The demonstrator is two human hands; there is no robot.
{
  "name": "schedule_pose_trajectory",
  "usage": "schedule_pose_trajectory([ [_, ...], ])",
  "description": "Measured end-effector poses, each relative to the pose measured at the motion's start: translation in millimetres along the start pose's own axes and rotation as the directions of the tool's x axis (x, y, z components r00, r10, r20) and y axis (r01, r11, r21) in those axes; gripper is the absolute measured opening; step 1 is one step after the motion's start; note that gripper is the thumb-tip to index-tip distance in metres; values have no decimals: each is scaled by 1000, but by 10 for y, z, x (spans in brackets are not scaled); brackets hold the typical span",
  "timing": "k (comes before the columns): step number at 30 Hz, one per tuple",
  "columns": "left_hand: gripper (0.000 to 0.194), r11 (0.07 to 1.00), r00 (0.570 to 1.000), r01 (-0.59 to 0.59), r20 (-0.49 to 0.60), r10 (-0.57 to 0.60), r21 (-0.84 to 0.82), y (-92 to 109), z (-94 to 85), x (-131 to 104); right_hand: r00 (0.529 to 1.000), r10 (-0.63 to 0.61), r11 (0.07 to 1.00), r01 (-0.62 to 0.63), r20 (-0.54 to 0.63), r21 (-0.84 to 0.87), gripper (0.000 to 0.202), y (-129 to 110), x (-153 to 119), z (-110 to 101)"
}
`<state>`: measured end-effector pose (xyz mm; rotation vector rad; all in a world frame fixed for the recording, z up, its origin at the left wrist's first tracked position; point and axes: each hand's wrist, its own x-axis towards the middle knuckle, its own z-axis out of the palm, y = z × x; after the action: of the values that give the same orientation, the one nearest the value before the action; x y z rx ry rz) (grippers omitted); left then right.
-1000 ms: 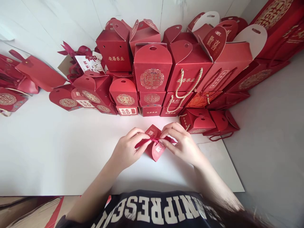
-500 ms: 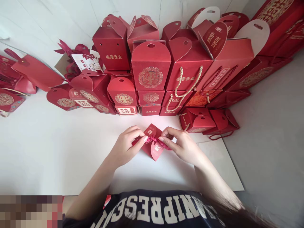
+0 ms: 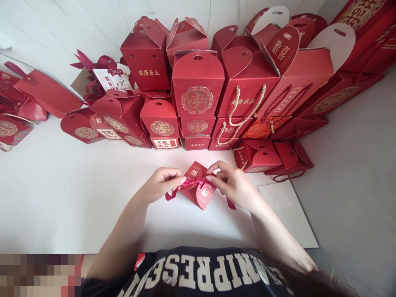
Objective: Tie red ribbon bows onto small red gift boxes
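Note:
A small red gift box (image 3: 195, 194) with curved flaps and pale lettering lies on the white table in front of me. A dark pink ribbon (image 3: 198, 181) runs across its top and is gathered in a knot at the middle. My left hand (image 3: 165, 182) pinches the ribbon at the box's left side, and a loose end hangs below the fingers. My right hand (image 3: 231, 183) has thumb and forefinger closed on the ribbon just right of the knot. Another ribbon tail hangs down below that hand.
Stacked red gift boxes (image 3: 198, 84), some with rope handles, line the back of the white table (image 3: 77, 198). A pile of dark red ribbons (image 3: 93, 78) and a white printed card (image 3: 115, 79) stand at the back left. A grey wall (image 3: 349, 185) is on the right.
My left hand has moved slightly left, drawing the ribbon out across the box. The ribbon tails now show below both hands. My right hand has stayed near the knot.

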<state>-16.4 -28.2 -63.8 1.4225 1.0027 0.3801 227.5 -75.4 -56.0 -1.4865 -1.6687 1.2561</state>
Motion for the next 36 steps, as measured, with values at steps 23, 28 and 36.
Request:
schedule_pose_trajectory([
  [23,40,998,996,32,-81,-28,49,-148,-104,35,989,90,992,-100,120,78,30,102,7,-249],
  [28,34,991,996,75,-58,-69,108,-12,-45,-32,973,77,997,-80,219,3,35,38,8,-281],
  [36,33,938,976,15,-207,61,348,220,202,-118,976,-144,950,182,163,-254,9,-55,38,-184],
])
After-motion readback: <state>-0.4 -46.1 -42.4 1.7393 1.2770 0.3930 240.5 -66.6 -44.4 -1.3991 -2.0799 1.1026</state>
